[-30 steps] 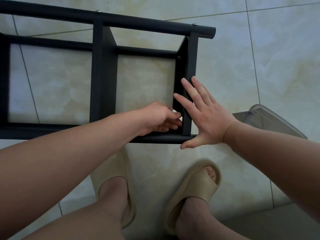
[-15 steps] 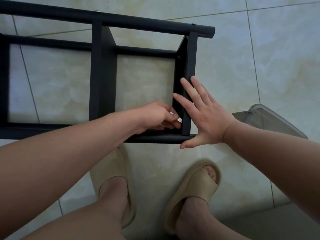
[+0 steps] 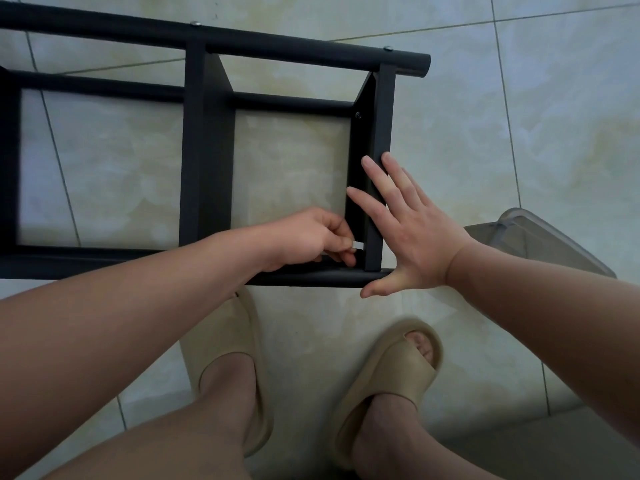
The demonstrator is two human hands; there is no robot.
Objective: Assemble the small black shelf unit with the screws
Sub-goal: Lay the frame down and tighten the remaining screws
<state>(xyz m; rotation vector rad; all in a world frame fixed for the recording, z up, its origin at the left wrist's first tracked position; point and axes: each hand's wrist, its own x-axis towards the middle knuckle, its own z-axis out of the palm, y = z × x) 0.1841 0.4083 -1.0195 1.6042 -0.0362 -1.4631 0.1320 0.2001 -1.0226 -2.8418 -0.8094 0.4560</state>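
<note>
The black shelf unit [image 3: 207, 161] lies flat on the floor [image 3: 485, 150], from 9 to 1 o'clock in the view. The left hand [image 3: 308, 237] has a narrow grip, pinching a small silver tool [image 3: 358, 244] at the frame's 5 o'clock corner. The right hand [image 3: 412, 244] is wide and flat, pressing the end bar. The screw there is hidden. I think the tool could slip off it in that tight corner, or the frame could slide if the flat hand lifts.
</note>
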